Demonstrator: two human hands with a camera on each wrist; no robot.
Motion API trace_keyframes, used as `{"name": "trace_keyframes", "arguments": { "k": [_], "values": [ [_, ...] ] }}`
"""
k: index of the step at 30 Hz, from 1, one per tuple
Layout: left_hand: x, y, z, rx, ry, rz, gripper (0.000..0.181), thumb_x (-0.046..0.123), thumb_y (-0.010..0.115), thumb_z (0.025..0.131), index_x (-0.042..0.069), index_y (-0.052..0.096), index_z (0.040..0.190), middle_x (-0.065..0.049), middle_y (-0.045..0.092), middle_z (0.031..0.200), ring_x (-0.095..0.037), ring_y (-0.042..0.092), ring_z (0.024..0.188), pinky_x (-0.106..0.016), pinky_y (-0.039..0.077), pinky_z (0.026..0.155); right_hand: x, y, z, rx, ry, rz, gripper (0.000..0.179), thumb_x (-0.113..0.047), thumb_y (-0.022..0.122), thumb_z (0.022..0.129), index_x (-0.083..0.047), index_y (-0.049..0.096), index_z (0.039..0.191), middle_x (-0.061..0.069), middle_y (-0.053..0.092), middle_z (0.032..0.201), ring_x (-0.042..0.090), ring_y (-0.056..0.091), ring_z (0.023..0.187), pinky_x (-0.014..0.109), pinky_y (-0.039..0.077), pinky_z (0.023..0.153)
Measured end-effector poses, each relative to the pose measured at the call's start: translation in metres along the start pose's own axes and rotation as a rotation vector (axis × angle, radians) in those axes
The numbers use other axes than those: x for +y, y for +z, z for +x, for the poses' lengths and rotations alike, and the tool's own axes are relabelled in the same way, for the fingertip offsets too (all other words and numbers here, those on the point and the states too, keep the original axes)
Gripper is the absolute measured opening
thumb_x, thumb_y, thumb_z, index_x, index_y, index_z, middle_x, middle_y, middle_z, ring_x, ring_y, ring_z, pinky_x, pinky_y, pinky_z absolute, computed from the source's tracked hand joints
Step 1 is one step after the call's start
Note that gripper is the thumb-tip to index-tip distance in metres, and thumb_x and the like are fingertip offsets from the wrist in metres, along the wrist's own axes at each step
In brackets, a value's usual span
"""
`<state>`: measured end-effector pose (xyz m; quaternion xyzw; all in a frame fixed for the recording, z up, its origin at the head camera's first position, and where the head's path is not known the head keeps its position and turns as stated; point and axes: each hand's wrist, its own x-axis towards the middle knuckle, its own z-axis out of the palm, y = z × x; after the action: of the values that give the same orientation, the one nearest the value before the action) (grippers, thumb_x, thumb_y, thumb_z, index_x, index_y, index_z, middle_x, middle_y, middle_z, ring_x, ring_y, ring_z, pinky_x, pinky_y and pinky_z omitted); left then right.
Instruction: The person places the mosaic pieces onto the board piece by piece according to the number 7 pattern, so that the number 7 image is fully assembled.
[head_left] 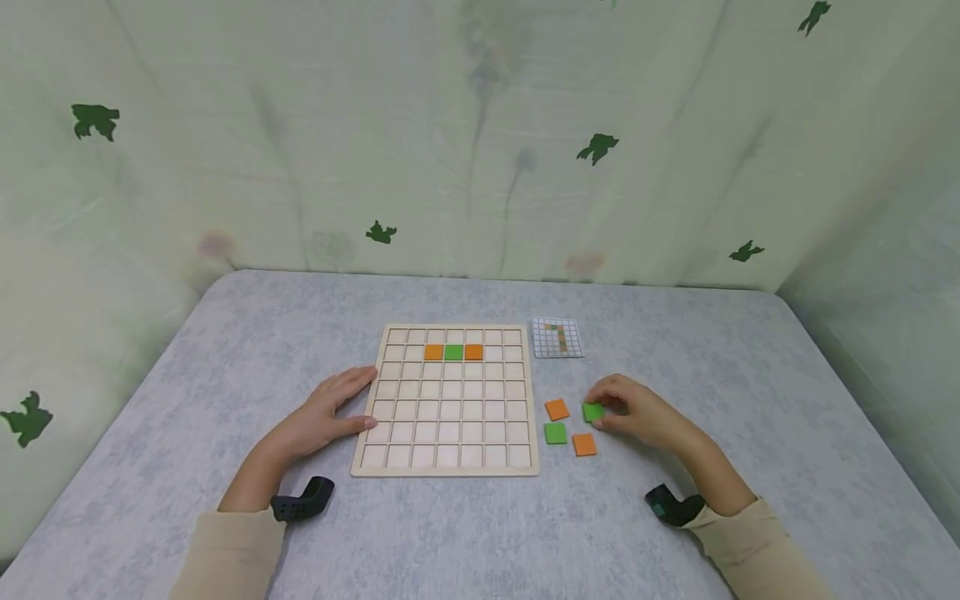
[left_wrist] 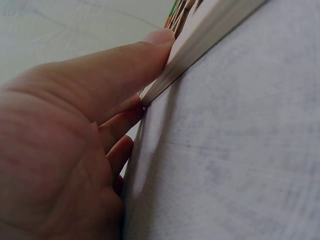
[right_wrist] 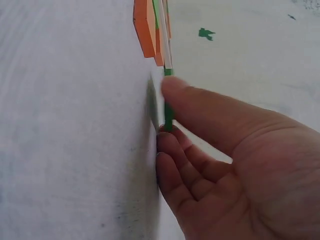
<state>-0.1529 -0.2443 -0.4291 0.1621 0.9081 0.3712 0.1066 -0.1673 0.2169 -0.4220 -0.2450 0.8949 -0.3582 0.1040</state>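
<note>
A wooden grid board (head_left: 448, 477) lies flat, with an orange tile (head_left: 434, 352), a green tile (head_left: 453, 352) and another orange tile (head_left: 474, 352) side by side in its second row from the back. My left hand (head_left: 330, 414) rests at the board's left edge, thumb and fingertips against the rim. To the right, my right hand (head_left: 641, 414) pinches a green square tile (right_wrist: 168, 112) between thumb and fingers. The right wrist view shows this tile edge-on, with a shadow on the table beside it. Near it lie two orange tiles (head_left: 557, 409) and a green one (head_left: 556, 433).
A small pattern card (head_left: 557, 337) with a printed grid and coloured squares lies at the board's back right. The grey table (head_left: 465, 542) has a pale curtain (head_left: 450, 167) with green cut-out shapes behind it. Black wrist devices (head_left: 303, 500) sit on both wrists.
</note>
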Motion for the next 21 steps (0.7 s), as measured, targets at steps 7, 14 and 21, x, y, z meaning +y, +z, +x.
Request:
{"name": "trace_keyframes", "arguments": {
  "k": [7, 14, 21],
  "values": [
    [-0.001, 0.0, 0.0, -0.001, 0.0, 0.007, 0.081, 0.039, 0.066, 0.08, 0.006, 0.026, 0.142, -0.019, 0.017, 0.145, -0.041, 0.004, 0.131, -0.062, 0.006, 0.097, -0.019, -0.001, 0.007, 0.045, -0.013, 0.01, 0.029, -0.018, 0.069, 0.081, -0.01, 0.062, 0.107, -0.002, 0.058, 0.1, 0.015, 0.052, 0.087, 0.033, 0.045, 0.076],
    [-0.002, 0.0, 0.001, -0.002, 0.006, 0.003, 0.081, 0.038, 0.066, 0.08, 0.006, 0.026, 0.142, -0.019, 0.017, 0.145, -0.041, 0.005, 0.131, -0.062, 0.006, 0.097, -0.046, 0.001, 0.03, 0.13, -0.116, 0.029, 0.031, -0.018, 0.066, 0.083, -0.009, 0.062, 0.112, 0.0, 0.059, 0.104, 0.016, 0.053, 0.088, 0.036, 0.045, 0.078],
    [-0.002, 0.0, 0.0, 0.001, 0.01, 0.0, 0.08, 0.038, 0.066, 0.08, 0.006, 0.027, 0.142, -0.02, 0.017, 0.145, -0.042, 0.005, 0.131, -0.062, 0.006, 0.097, -0.089, 0.007, 0.065, 0.223, -0.2, 0.117, 0.031, -0.013, 0.063, 0.084, -0.002, 0.061, 0.113, 0.006, 0.058, 0.107, 0.019, 0.053, 0.091, 0.035, 0.044, 0.08]
  ]
}}
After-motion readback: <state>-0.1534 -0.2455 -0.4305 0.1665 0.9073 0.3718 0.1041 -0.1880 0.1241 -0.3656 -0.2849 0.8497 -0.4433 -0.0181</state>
